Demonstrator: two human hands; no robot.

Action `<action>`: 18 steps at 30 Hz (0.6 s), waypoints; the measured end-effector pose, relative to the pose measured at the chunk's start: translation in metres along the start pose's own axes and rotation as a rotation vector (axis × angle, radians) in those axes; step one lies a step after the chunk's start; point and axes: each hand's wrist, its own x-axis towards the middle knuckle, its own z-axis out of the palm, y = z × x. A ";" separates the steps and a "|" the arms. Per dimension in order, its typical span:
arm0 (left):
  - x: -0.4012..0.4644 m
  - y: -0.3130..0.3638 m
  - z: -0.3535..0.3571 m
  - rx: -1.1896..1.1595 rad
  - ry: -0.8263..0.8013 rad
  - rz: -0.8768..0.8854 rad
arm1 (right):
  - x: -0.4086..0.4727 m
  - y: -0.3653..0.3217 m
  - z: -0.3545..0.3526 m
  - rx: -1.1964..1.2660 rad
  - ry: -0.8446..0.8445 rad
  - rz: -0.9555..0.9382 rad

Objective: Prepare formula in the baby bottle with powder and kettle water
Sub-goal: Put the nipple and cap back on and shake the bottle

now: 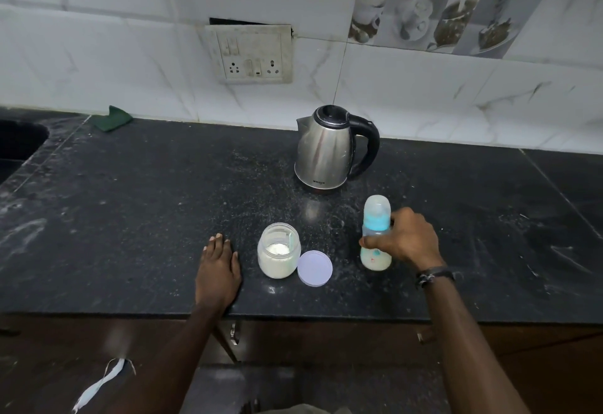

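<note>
The baby bottle (376,237) stands upright on the black counter (130,218), capped, with a blue collar and milky liquid in its lower part. My right hand (408,239) wraps around its middle from the right. An open jar of white powder (279,250) with a scoop inside stands to the bottle's left, and its pale lid (315,268) lies flat beside it. My left hand (218,270) rests flat on the counter left of the jar, fingers together, holding nothing. A steel kettle (332,149) with a black handle stands behind, lid down.
A sink (19,139) cuts into the counter at far left, with a green cloth (111,118) near the wall. A switch and socket plate (251,55) sits on the tiled wall. Cabinet handles (233,332) show under the counter's front edge.
</note>
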 end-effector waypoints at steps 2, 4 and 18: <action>0.000 0.000 0.001 -0.004 -0.009 -0.004 | 0.004 0.002 0.001 0.079 -0.056 -0.036; 0.000 -0.001 0.001 -0.005 -0.001 0.000 | 0.001 0.000 -0.001 0.139 -0.137 -0.025; -0.001 0.000 0.001 -0.014 -0.005 -0.009 | 0.007 0.002 0.000 0.115 -0.224 -0.122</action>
